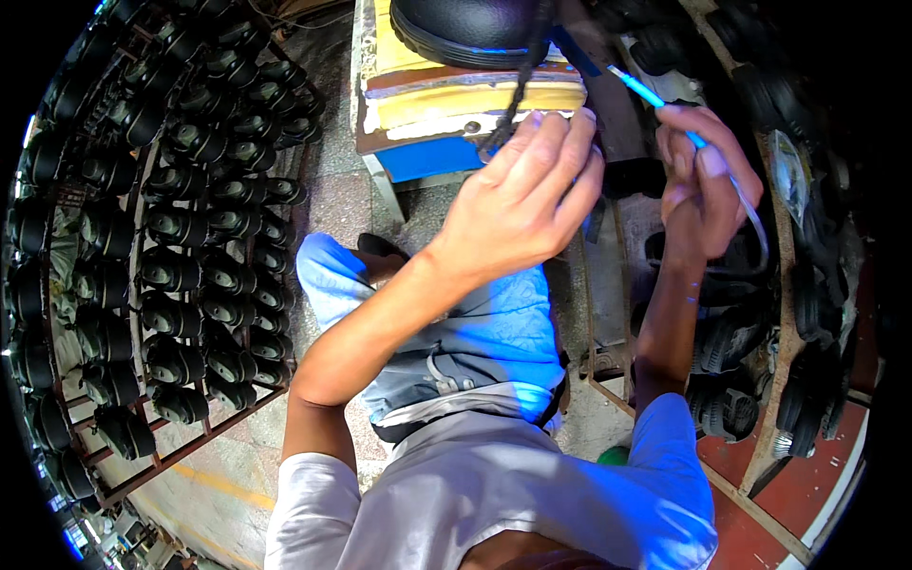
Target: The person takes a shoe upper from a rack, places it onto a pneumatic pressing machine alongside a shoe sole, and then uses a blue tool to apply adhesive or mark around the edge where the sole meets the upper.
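Observation:
A black shoe (465,33) with a thick ridged sole sits on a bench top padded with yellow and white layers (427,112). From its side a twisted black lace (521,90) runs down to my left hand (522,199). That hand's fingers are curled in front of the bench edge, closed around the lace; the fingertips are partly hidden. To the right, my right hand (708,176) grips a slim blue pen-shaped tool (646,92). Its pale narrow tip points up and left toward the shoe, apart from it. A thin cable (760,233) trails from the tool's back end.
Racks packed with black shoes (176,271) stand on the left. More black shoes (727,332) fill a rack close on my right, beside my forearm. The bench has a blue front panel (427,161) and a pale leg (385,190) before my knees.

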`<state>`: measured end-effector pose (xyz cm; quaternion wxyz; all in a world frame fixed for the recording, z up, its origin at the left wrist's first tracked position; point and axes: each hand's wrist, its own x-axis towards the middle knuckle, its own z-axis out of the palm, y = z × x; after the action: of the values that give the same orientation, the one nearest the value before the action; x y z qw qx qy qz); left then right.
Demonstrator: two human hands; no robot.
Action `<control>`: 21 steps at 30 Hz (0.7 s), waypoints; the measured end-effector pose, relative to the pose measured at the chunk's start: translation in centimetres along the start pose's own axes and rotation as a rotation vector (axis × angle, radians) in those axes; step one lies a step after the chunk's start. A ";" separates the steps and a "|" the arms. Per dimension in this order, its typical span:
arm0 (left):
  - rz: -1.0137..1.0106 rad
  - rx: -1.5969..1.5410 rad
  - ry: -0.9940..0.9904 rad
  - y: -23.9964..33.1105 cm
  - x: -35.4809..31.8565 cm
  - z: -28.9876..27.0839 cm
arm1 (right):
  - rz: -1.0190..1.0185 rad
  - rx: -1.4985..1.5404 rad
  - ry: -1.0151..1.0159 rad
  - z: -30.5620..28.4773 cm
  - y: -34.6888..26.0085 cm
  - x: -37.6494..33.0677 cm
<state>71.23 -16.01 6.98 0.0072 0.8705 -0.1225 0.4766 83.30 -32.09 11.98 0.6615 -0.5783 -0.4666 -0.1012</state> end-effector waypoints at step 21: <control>-0.033 -0.105 0.194 -4.4 -2.0 -3.5 | -0.575 -0.227 -0.216 7.9 0.2 4.5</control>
<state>68.22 -10.88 7.69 0.0724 0.8206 -0.1314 0.5515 81.91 -23.42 14.37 0.4838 -0.5000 -0.6642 -0.2734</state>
